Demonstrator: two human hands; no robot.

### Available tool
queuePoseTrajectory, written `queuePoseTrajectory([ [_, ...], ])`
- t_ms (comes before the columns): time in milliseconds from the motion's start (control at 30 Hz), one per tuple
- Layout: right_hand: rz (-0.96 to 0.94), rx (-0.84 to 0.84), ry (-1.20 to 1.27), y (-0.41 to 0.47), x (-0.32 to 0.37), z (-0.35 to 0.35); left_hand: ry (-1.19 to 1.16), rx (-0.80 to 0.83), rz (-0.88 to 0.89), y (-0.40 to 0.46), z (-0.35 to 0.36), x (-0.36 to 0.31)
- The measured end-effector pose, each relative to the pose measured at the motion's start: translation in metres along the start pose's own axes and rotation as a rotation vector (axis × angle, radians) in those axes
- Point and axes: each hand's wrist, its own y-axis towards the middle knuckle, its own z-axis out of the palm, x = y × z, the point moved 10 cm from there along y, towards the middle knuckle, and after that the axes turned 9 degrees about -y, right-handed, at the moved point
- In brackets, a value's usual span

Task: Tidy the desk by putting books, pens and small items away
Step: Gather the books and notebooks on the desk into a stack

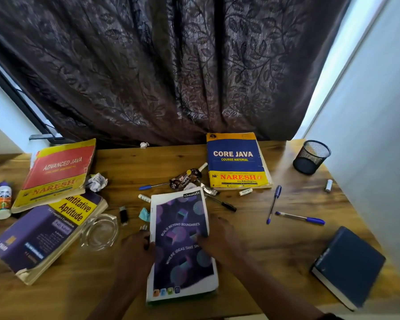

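Glossy purple, the thin classmate notebook (181,245) lies flat at the desk's (275,250) near middle, light, floppy and probably slippery, with the left hand (134,252) curled on 1 long edge and the right hand (219,236) pressing the other, so lifting by both edges looks safest.

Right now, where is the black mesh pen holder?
In the head view, the mesh pen holder stands at the desk's far right corner, right of the Core Java book.
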Motion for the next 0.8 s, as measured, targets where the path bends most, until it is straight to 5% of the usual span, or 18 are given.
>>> queuePoseTrajectory([
  [167, -0.021, -0.079, 0.058, 0.006, -0.013, -0.047, 0.137, -0.14, 0.113, 0.006, -0.017, -0.038],
  [333, 0.091, -0.354, 0.016, 0.054, -0.067, -0.126, 0.14, -0.057, 0.351, 0.037, 0.024, -0.132],
  [500, 0.15, -0.346, -0.099, 0.116, -0.124, -0.164, 0.184, 0.01, 0.422, 0.082, 0.094, -0.216],
  [800, 0.219, -0.225, -0.061, 0.161, -0.159, -0.159, 0.296, 0.022, 0.175, 0.134, 0.137, -0.243],
])
